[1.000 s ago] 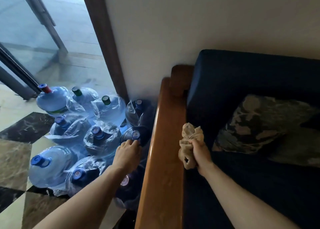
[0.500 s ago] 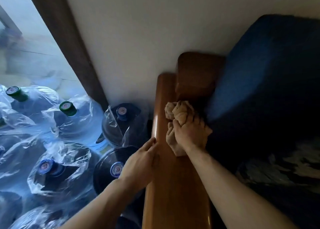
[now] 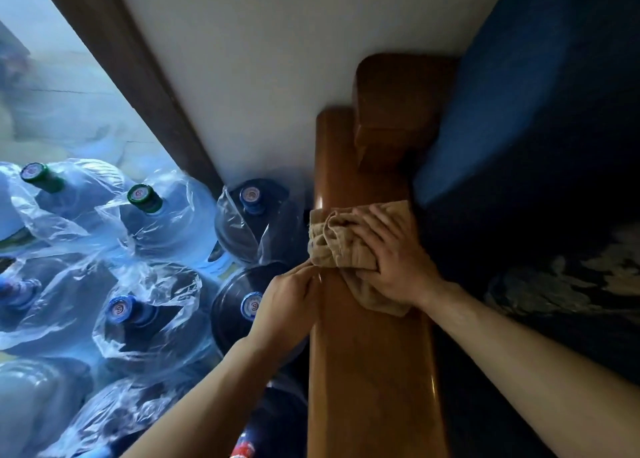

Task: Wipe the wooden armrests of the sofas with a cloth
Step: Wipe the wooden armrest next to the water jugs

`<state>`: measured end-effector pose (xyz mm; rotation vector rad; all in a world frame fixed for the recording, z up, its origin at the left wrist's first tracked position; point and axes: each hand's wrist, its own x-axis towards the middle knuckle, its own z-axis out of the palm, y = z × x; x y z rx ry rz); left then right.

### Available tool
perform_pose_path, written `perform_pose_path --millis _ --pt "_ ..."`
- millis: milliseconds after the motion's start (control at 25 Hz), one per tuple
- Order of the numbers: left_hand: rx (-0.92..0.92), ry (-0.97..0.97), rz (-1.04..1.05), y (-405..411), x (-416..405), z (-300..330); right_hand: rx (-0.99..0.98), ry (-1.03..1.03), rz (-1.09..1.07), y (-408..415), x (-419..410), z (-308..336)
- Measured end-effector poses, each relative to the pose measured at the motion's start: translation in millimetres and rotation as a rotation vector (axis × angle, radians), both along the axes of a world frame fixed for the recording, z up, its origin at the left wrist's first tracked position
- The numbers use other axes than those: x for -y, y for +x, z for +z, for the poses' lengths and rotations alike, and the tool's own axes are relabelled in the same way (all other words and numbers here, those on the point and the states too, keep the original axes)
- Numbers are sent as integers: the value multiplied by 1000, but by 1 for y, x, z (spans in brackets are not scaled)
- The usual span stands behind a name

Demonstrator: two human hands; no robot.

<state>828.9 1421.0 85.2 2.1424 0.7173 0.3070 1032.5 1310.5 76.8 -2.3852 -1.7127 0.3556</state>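
A long brown wooden armrest (image 3: 370, 371) runs up the middle to a raised wooden post (image 3: 398, 111) by the wall. A crumpled tan cloth (image 3: 337, 246) lies across the armrest's top. My right hand (image 3: 398, 260) lies on the cloth with fingers spread and presses it down onto the wood. My left hand (image 3: 287, 294) is at the armrest's left edge, its curled fingertips pinching the cloth's near left corner.
The dark blue sofa back and seat (image 3: 536, 111) fill the right side, with a patterned cushion (image 3: 568, 284) on the seat. Several large water jugs in plastic wrap (image 3: 145, 222) crowd the floor left of the armrest. A white wall (image 3: 277, 59) and a dark door frame (image 3: 138, 76) stand behind.
My right hand went from gripping the bunched cloth beside the armrest to pressing it spread on top. My left hand moved off the jugs to the armrest edge and took the cloth's corner.
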Motion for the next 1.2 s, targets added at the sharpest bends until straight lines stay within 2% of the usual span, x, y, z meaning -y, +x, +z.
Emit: perform_pose_path --millis 40,120,200,240,280,360,400,440,480,560,600,680,800,880,960,1040,1080,1120,1200 --pt "-15 -19 -1 -6 4 3 -56 -19 -50 7 11 2" --pt "-50 -40 7 -16 12 3 -18 -30 -300 8 6 4" --pt "-98 -77 68 -24 18 0 38 -50 -556 -20 -29 7" --pt "-126 -93 110 -27 22 -2 10 -44 -590 -37 -44 9" --pt "-146 -99 146 -31 26 -5 -23 -42 -524 -51 -50 8" --pt "-174 -114 200 -40 31 -9 -38 -61 -251 -58 -20 2" --pt "-192 -131 219 -44 33 -10 -52 -18 -182 -51 5 1" --pt "-214 -149 225 -48 34 -9 -86 29 -211 -45 28 1" --pt "-235 -164 222 -50 36 -8 -163 72 -352 -42 48 0" --pt "-263 -187 229 -52 39 -6 -386 117 -815 -45 60 -1" --pt "-261 -205 252 -54 40 -6 -408 108 -981 -49 49 -1" --pt "-234 -238 325 -56 39 -5 -293 36 -1076 -55 8 3" --pt "-182 -209 435 -66 31 -3 -142 -109 -892 -79 -45 5" --pt "-161 -160 498 -76 24 -3 -71 -88 -563 -105 -44 -3" --pt "-170 -121 517 -82 24 -1 -43 -19 -119 -109 -6 -6" --pt "-178 -139 503 -84 28 -1 -98 3 106 -70 38 -1" --pt "-181 -160 490 -82 29 -2 -121 10 88 -50 55 -1" --pt "-187 -177 471 -81 31 -3 -170 40 -29 -34 69 -1" --pt "-189 -196 430 -81 33 -4 -488 167 -545 -27 84 -8"
